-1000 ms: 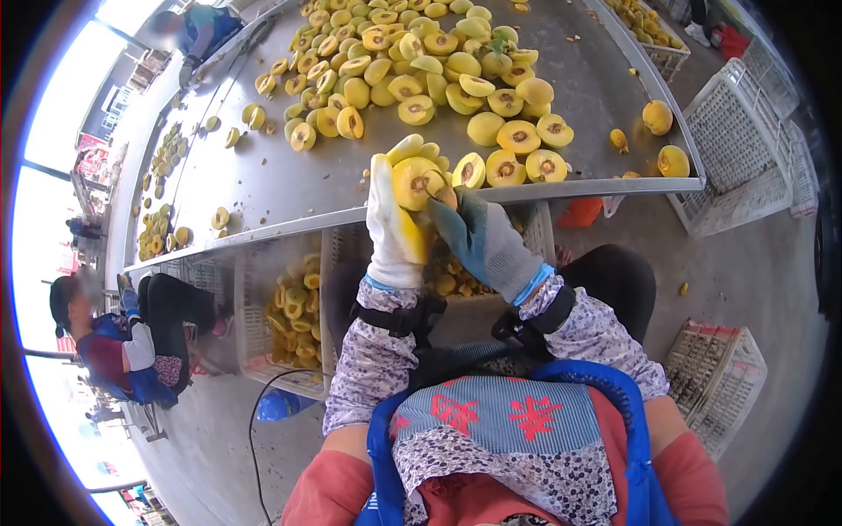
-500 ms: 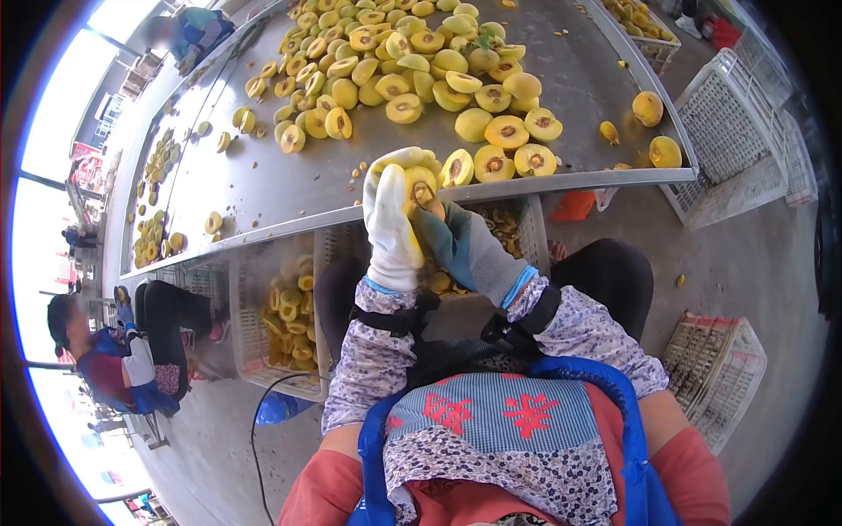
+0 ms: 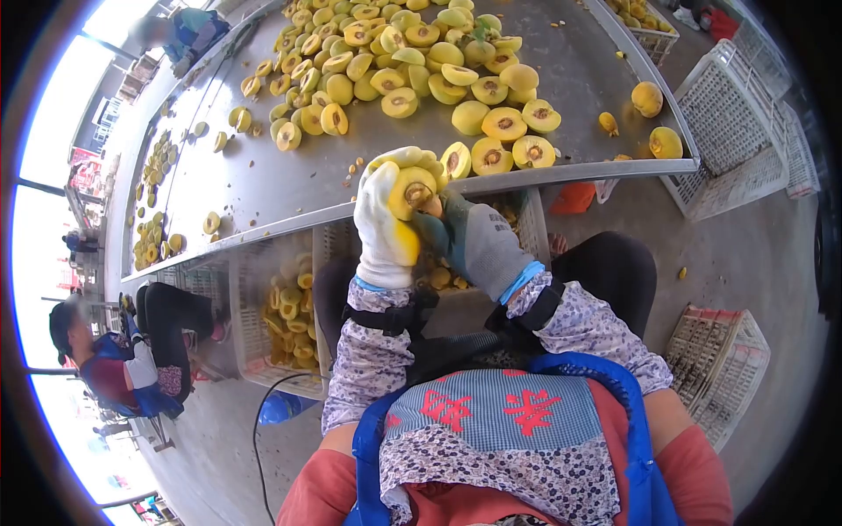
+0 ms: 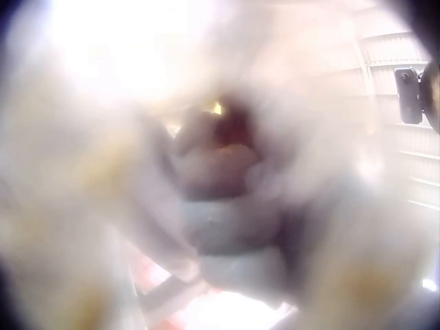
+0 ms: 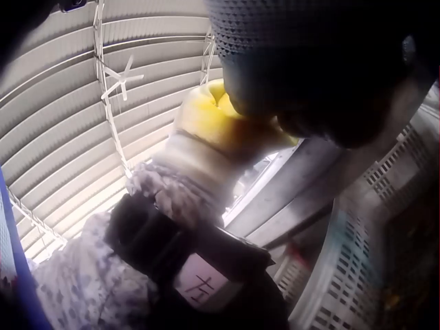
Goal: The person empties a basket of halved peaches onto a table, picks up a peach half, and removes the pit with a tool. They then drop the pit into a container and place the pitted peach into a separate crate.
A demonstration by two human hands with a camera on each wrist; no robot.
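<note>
In the head view my left hand (image 3: 386, 215), in a white glove stained yellow, grips a halved yellow fruit (image 3: 410, 193) with its cut face and brown pit area showing. My right hand (image 3: 478, 241), in a grey and teal glove, is against the fruit's right side, fingers curled; whether it holds a tool is hidden. Both hands are at the near edge of the metal table (image 3: 263, 188). The left wrist view is blurred by the glove. In the right wrist view the dark right glove (image 5: 309, 75) is beside the yellow-stained left glove (image 5: 213, 130).
Many halved fruits (image 3: 399, 103) lie heaped on the table, with two yellow fruits (image 3: 647, 99) at the right. Below the table stands a crate of fruit halves (image 3: 291, 307). White crates (image 3: 737, 131) and another crate (image 3: 715, 368) are at the right. A seated person (image 3: 118, 359) is at the left.
My two hands stay together around the fruit and have shifted slightly left and down. The fruit's cut face has turned more into view than half a second ago.
</note>
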